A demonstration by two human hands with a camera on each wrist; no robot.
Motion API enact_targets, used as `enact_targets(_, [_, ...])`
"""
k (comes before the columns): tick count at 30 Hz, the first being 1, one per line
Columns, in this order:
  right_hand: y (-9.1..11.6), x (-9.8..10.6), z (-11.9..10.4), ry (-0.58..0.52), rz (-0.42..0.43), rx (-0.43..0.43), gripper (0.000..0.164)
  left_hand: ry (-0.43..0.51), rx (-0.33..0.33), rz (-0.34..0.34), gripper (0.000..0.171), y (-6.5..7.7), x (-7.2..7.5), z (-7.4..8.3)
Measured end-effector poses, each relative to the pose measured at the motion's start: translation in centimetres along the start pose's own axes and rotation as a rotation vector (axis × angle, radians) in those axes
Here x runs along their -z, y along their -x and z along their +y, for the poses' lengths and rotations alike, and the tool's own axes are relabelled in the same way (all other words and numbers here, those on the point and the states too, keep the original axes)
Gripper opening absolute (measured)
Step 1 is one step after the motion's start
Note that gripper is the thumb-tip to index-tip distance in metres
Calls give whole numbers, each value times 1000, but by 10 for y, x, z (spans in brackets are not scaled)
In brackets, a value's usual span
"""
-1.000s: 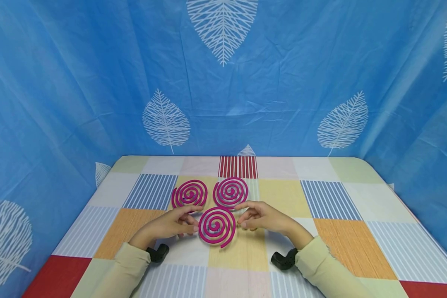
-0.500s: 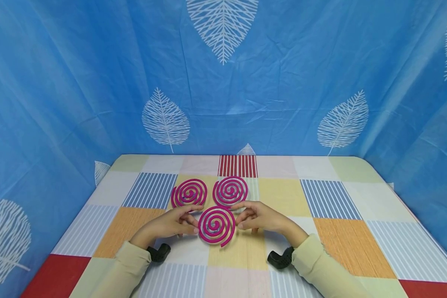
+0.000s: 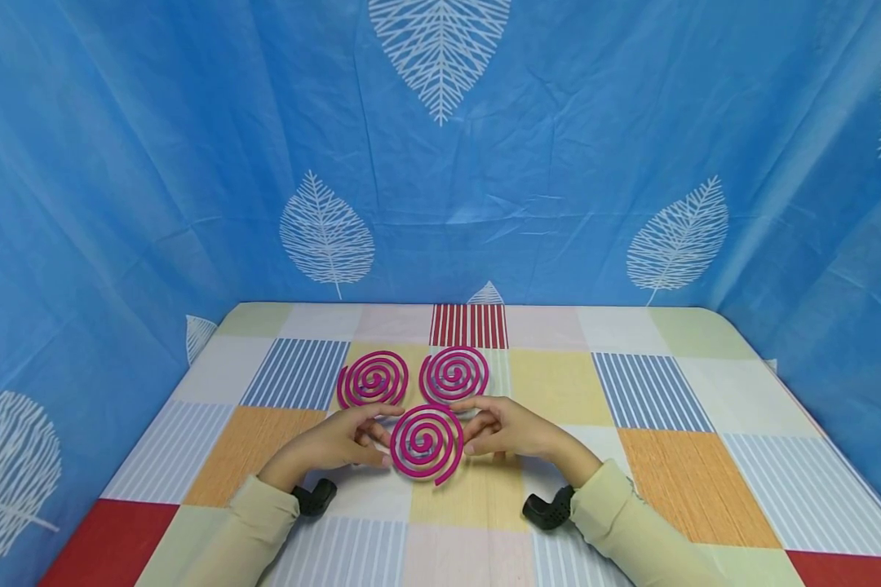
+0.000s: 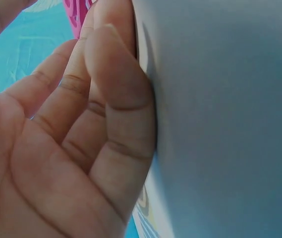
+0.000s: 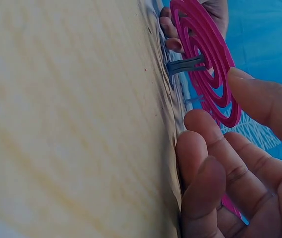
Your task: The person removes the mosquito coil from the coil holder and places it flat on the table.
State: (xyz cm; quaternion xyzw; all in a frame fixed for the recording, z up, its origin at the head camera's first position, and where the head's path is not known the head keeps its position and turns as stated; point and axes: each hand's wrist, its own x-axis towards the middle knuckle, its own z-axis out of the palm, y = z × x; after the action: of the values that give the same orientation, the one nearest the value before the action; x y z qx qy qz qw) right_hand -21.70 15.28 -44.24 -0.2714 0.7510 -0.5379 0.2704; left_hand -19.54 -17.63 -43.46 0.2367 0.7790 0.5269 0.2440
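Observation:
A magenta mosquito coil [image 3: 427, 444] lies raised off the cloth at the front, between both hands. In the right wrist view a small grey metal stand [image 5: 185, 64] supports it from below. My left hand [image 3: 338, 440] is at the coil's left edge, thumb and index finger spread around that side. On the right edge, my right hand [image 3: 517, 428] has its thumb at the rim, with its other fingers loosely bent near the cloth. Whether the left fingertips touch the coil, I cannot tell. Two more magenta coils lie behind, one at left [image 3: 374, 379] and another at right [image 3: 453, 375].
A patchwork-patterned cloth [image 3: 558, 326] covers the table. Blue sheeting with white leaf prints [image 3: 440, 204] rises at the back and both sides. Black wrist devices [image 3: 548, 509] sit under the cuffs, close to the tabletop.
My right hand has moved slightly left, up to the front coil's edge. My left hand has barely shifted, and the three coils stay in place.

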Motion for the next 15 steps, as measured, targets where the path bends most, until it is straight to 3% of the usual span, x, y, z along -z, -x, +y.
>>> enact_targets(6, [0,-1,-1,10,-1,-7,65,-57,10,22,70,-1,-2,2])
enact_targets(15, [-3,-3,-1,2,-13,-7,65,-64,-4,27,70,1,-3,5])
